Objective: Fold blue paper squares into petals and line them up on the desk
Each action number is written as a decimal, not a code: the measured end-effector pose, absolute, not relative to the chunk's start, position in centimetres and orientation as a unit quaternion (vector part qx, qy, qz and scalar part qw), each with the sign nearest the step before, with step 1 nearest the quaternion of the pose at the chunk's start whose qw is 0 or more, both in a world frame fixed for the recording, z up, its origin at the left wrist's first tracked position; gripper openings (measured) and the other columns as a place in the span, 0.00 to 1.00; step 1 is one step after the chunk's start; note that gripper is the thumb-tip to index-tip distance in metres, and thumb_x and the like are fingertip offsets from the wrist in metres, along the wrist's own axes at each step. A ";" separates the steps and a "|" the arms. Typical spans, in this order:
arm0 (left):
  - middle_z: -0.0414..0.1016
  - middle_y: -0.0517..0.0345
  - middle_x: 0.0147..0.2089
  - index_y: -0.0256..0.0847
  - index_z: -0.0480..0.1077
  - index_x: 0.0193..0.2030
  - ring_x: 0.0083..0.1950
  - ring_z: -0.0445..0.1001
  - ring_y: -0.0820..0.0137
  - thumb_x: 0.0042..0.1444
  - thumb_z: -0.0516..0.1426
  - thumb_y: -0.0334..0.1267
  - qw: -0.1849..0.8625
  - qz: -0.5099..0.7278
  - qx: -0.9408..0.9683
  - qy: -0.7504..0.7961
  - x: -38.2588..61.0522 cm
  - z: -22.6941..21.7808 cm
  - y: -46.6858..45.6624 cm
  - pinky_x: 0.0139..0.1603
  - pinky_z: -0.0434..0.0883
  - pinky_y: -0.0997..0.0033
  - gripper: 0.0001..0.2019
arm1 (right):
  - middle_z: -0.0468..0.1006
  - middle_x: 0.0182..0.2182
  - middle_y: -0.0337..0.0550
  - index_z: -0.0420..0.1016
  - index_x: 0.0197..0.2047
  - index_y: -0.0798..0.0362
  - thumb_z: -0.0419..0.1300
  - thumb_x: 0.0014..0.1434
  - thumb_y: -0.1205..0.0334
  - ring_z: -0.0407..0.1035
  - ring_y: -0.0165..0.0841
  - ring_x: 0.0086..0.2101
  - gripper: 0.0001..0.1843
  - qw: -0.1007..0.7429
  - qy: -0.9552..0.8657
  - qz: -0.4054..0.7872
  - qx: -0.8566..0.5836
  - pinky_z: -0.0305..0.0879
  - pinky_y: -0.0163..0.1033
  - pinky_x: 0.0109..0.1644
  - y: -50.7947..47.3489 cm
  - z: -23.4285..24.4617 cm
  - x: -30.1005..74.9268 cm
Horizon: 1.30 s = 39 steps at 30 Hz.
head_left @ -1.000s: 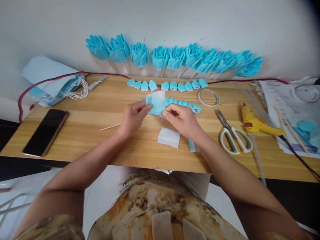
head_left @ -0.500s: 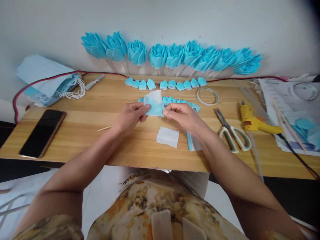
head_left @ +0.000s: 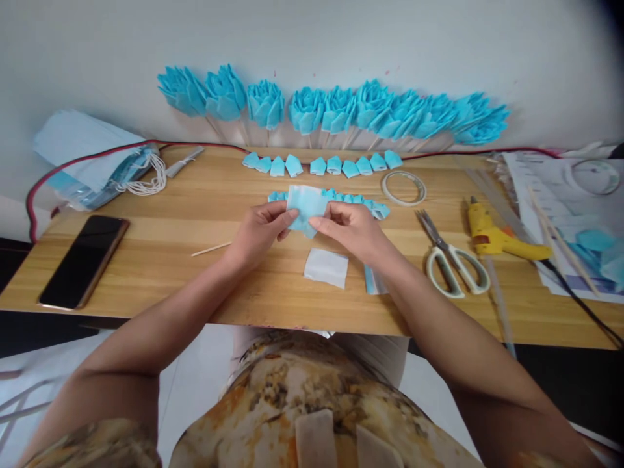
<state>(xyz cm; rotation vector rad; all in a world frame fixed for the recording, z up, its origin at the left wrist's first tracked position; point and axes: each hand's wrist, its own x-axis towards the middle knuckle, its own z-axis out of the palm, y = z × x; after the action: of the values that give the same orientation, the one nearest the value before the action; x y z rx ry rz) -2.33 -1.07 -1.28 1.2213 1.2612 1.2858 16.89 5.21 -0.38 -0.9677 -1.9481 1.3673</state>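
Observation:
A small piece of light blue and white mask fabric (head_left: 307,205) is stretched between my two hands above the table's middle. My left hand (head_left: 266,227) pinches its left side between thumb and fingers. On the right side, my right hand (head_left: 348,227) pinches it the same way, thumb on top. Below the hands lies a loose white fabric piece (head_left: 326,268), and a blue-edged strip (head_left: 373,279) is partly covered by my right forearm. Behind the held fabric runs a row of small blue folded petals (head_left: 351,197), partly hidden. A second row of larger petals (head_left: 334,165) lies farther back.
Blue fabric flowers on sticks (head_left: 307,110) lean against the wall. To the right are a tape roll (head_left: 423,188), scissors (head_left: 446,250), a yellow glue gun (head_left: 502,237) and papers (head_left: 526,188). A phone (head_left: 84,261), a thin stick (head_left: 210,249) and a mask pack (head_left: 92,156) are left.
The held fabric has turned and shifted slightly right and down. My right fingers have moved up its right side, and my right thumb lies farther over it.

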 end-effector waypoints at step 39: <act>0.66 0.67 0.23 0.42 0.77 0.47 0.24 0.64 0.78 0.49 0.71 0.53 0.557 0.563 0.447 0.415 -2.5 -2.1 -0.6 0.26 0.61 0.77 0.23 | 0.69 0.26 0.35 0.69 0.29 0.50 0.67 0.55 0.38 0.63 0.29 0.30 0.24 0.320 -0.635 0.606 -0.357 0.62 0.37 0.36 5.8 -0.7 17.0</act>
<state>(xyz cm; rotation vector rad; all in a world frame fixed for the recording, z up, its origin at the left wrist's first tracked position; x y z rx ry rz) -2.52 -0.57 -2.12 1.0558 0.9795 1.3287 17.03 5.77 -0.68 -0.9381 -1.6693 1.5935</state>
